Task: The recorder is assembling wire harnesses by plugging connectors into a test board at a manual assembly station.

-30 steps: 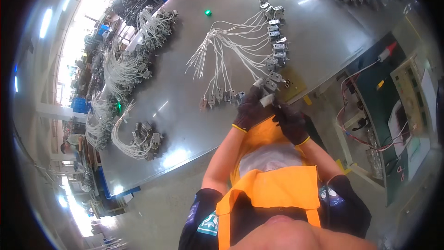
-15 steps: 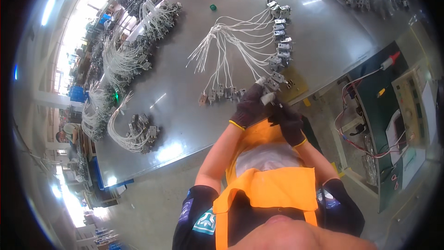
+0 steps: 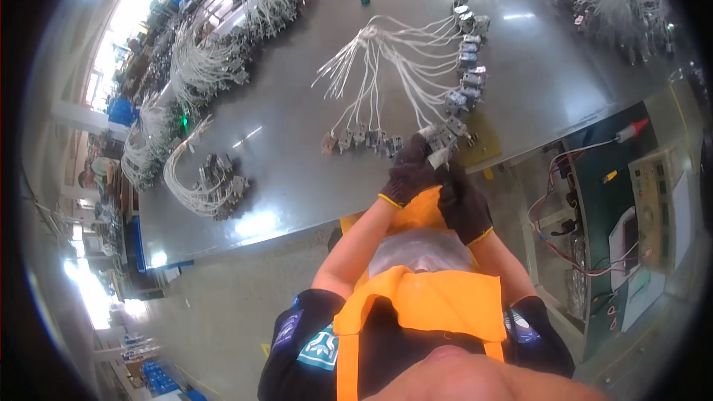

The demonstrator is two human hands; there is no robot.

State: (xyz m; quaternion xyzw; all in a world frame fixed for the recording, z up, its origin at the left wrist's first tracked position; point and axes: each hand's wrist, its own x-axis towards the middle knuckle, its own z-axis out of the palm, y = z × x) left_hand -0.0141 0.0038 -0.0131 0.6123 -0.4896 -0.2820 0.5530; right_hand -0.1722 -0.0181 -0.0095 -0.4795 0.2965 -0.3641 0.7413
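Note:
My left hand (image 3: 410,172), in a dark glove with a yellow cuff, is closed at the table's near edge. A small pale piece (image 3: 439,157) shows at its fingers; whether it is a held part or a covered fingertip I cannot make out. Touching or just beyond those fingers are small metal fittings (image 3: 451,131) with white wires. My right hand (image 3: 465,206), gloved alike, is closed close beside the left; its fingertips are hard to see. A fan of white wires (image 3: 382,38) spreads over the table, tied at one point, with several fittings at the wire ends.
The metal table (image 3: 297,134) carries another wire bundle (image 3: 182,182) at left, heaped bundles (image 3: 204,63) along its far left edge and a pile (image 3: 616,4) at far right. A green cap (image 3: 365,0) lies beyond the fan. A bench with a tester (image 3: 653,212) and a red-tipped probe (image 3: 631,131) stands right.
The view has shifted a little, so the table's things sit slightly further right. Both hands stay together by the fittings; the right hand has turned slightly and sits a little lower.

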